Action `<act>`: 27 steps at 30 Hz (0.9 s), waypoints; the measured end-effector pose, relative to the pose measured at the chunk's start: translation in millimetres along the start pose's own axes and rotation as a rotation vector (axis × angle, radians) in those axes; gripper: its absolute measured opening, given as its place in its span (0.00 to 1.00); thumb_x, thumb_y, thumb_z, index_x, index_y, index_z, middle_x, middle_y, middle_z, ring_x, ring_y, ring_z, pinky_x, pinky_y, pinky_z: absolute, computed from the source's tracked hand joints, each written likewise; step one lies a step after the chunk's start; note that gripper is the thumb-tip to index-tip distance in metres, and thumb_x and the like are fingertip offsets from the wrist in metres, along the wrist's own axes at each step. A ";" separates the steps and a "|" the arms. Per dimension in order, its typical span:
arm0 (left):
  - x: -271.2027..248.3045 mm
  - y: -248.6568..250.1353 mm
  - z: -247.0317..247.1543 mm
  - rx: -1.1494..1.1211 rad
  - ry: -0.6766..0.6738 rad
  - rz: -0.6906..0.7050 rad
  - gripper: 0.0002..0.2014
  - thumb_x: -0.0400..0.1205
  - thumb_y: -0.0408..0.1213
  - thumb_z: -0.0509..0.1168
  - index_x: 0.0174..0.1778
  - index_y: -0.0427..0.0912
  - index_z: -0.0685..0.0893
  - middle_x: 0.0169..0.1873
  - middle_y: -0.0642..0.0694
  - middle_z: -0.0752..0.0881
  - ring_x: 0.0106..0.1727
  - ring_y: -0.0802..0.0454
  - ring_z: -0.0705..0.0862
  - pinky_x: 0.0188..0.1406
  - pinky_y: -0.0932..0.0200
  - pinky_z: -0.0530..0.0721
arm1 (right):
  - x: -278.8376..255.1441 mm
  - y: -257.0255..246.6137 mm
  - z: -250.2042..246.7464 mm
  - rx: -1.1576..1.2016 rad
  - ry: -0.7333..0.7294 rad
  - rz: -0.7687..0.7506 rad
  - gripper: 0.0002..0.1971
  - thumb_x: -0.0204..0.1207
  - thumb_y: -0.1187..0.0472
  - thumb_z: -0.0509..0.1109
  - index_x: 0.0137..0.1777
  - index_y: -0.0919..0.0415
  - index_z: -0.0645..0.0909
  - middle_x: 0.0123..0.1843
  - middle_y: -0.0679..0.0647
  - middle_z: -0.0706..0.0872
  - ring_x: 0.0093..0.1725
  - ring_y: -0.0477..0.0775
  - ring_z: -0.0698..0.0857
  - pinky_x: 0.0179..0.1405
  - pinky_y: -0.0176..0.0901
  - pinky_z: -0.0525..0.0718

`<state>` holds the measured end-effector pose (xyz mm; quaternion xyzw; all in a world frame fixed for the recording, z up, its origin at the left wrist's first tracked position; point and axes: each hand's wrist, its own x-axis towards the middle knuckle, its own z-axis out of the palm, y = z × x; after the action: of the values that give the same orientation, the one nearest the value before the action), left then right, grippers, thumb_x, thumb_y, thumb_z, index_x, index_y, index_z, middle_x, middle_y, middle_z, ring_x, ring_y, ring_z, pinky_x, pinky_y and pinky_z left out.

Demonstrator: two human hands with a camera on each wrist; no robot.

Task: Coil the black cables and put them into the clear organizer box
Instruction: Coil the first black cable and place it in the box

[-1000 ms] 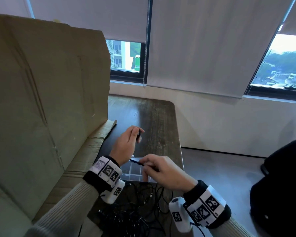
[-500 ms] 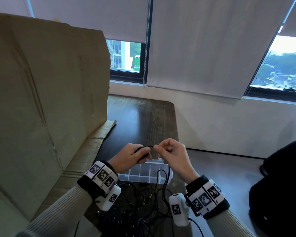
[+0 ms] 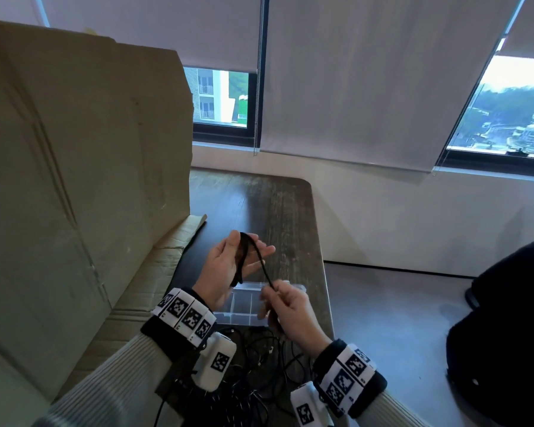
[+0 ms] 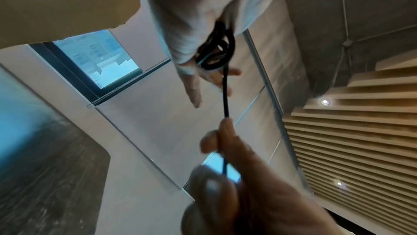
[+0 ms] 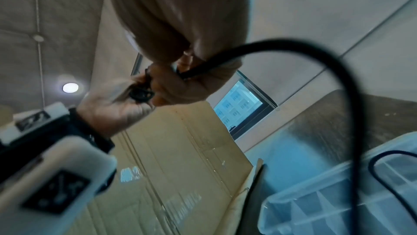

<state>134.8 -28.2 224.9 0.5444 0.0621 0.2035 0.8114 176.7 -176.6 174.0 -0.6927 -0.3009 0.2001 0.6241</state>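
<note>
- Roller-blinded windows are seen behind a dark wooden table.
- Along the table's left side, a large creased brown cardboard sheet is stood upright.
- Near the front edge, a clear plastic compartmented organizer box is placed, with a tangle of thin black cables just before it.
- One black cable is looped over the left hand, palm up, fingers relaxed.
- Its trailing length is pinched by the right hand.
</note>
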 end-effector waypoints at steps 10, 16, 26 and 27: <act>8.3 -5.5 -16.1 0.806 -0.003 0.277 0.17 0.89 0.46 0.48 0.46 0.46 0.81 0.34 0.48 0.81 0.27 0.54 0.76 0.26 0.59 0.77 | -12.0 -34.1 -27.2 -0.329 -0.375 -0.076 0.08 0.82 0.62 0.67 0.50 0.51 0.87 0.37 0.40 0.86 0.35 0.38 0.81 0.39 0.32 0.79; -5.7 -10.5 -8.5 0.964 -0.400 0.323 0.18 0.80 0.58 0.53 0.35 0.53 0.81 0.27 0.55 0.80 0.29 0.56 0.76 0.33 0.51 0.77 | 1.7 -62.6 -43.7 -0.346 -0.145 -0.280 0.08 0.83 0.64 0.65 0.50 0.58 0.87 0.33 0.46 0.87 0.28 0.44 0.79 0.29 0.39 0.77; -5.6 -5.9 -4.8 0.409 -0.228 0.133 0.17 0.83 0.42 0.57 0.44 0.32 0.86 0.25 0.52 0.80 0.25 0.58 0.74 0.25 0.67 0.73 | 11.2 -32.0 -43.3 0.091 0.068 -0.082 0.05 0.82 0.63 0.66 0.46 0.63 0.79 0.24 0.44 0.75 0.19 0.44 0.68 0.20 0.41 0.75; -4.4 -4.8 -2.9 0.310 -0.160 0.116 0.19 0.82 0.43 0.57 0.46 0.30 0.85 0.26 0.50 0.82 0.25 0.58 0.75 0.24 0.67 0.73 | 10.0 -27.5 -40.8 0.061 0.045 -0.070 0.07 0.84 0.62 0.63 0.45 0.62 0.79 0.23 0.44 0.73 0.19 0.43 0.67 0.18 0.39 0.73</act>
<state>131.1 -29.0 218.8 0.6802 -0.0035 0.1938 0.7069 206.1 -199.2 207.8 -0.6668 -0.3044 0.1715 0.6583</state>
